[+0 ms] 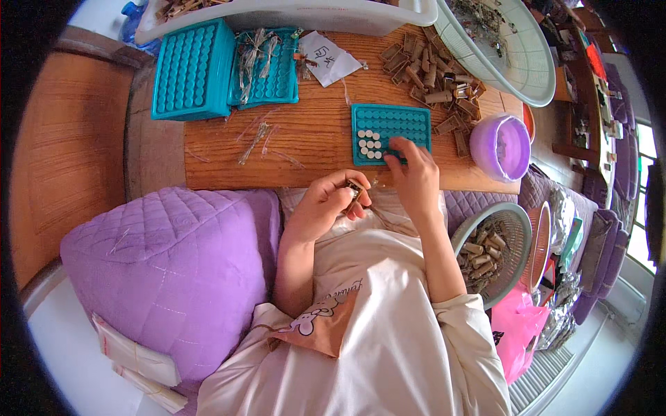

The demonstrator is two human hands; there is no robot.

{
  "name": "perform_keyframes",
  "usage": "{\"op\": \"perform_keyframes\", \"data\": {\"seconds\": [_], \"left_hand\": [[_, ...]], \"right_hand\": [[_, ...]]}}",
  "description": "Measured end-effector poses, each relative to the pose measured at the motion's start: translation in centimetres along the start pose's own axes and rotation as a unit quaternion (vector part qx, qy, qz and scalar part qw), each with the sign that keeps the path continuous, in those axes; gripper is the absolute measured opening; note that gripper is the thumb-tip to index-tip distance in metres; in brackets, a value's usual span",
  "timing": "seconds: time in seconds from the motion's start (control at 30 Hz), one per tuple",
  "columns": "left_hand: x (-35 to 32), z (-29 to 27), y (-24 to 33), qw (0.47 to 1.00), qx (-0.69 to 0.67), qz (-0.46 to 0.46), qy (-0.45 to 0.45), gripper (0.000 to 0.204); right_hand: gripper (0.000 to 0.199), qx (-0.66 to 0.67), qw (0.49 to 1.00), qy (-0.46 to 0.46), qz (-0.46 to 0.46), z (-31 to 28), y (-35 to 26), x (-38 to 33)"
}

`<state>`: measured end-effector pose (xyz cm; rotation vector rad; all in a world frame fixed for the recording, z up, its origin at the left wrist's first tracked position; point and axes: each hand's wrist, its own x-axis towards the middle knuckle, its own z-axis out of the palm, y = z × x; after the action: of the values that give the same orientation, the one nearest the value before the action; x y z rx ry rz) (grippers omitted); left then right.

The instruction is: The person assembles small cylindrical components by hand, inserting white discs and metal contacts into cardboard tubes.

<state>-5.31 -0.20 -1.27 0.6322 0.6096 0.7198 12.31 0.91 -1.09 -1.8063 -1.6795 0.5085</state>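
Small brown piece (354, 188) in front of the table edge, pinched between the thumb and curled fingers of my left hand (322, 204); my right hand (418, 175) reaches over the near right corner of a teal tray (399, 118), thumb and forefinger bent close together, whether gripping anything I cannot tell. White discs (369, 144) sit in the tray's left part, on the wooden table (319, 132); beyond, heaped brown casings (433, 73), and rightward a purple bowl (483, 149).
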Motion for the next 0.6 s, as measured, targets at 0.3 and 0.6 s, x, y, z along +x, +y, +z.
{"op": "perform_keyframes", "data": {"seconds": [0.3,0.6], "left_hand": [[-0.1,0.4,-0.2,0.999,0.005,0.004,0.040,0.027],[-0.6,1.7,0.7,0.999,0.016,-0.018,0.047,0.029]], "right_hand": [[0.010,0.106,0.992,-0.010,0.060,-1.6,-2.4,-0.7],[0.016,0.218,0.974,-0.034,-0.044,-2.6,-5.1,-2.6]]}}
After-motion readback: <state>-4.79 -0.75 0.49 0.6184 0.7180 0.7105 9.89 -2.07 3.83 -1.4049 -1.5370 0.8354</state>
